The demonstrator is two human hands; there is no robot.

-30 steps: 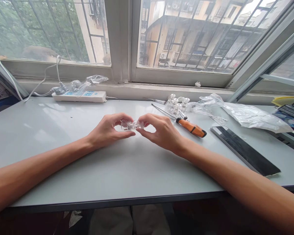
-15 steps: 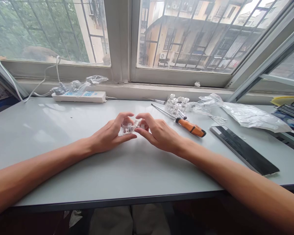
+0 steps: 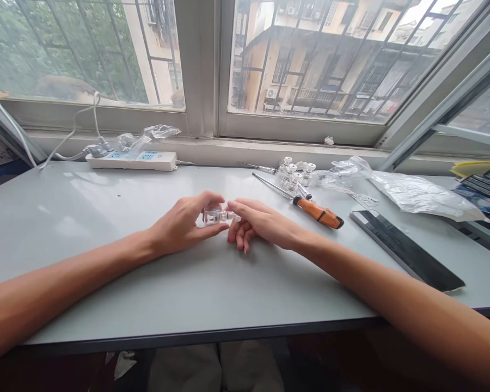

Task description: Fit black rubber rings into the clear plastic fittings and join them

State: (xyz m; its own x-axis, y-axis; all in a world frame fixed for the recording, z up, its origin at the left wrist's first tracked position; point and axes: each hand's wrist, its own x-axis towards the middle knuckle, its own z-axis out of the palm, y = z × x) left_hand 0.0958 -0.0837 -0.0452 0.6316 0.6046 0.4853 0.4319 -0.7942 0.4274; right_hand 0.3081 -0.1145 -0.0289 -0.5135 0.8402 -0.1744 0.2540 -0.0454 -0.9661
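Note:
Lying on its side just above the table is a small clear bottle-shaped piece (image 3: 212,216), with a wide left body and a narrower right end. My left hand (image 3: 188,220) is closed round the wide body, thumb below and fingers above. The fingers of my right hand (image 3: 255,220) are closed round the narrow end and hide part of it. Several similar clear pieces (image 3: 292,177) with metal ends stand behind my right hand. Near them lies a screwdriver (image 3: 319,212) with an orange and black handle, its shaft pointing to the back left.
A black phone (image 3: 406,249) lies to the right. Behind it are a clear plastic bag (image 3: 345,173) and a silvery-white packet (image 3: 424,196). At the back left sits a white power strip (image 3: 133,161) with cables and crumpled plastic film. The window sill borders the table's back.
My right hand has turned over on the narrow end: its fingers now curl below it, where before thumb and forefinger pinched it. My left hand has barely moved.

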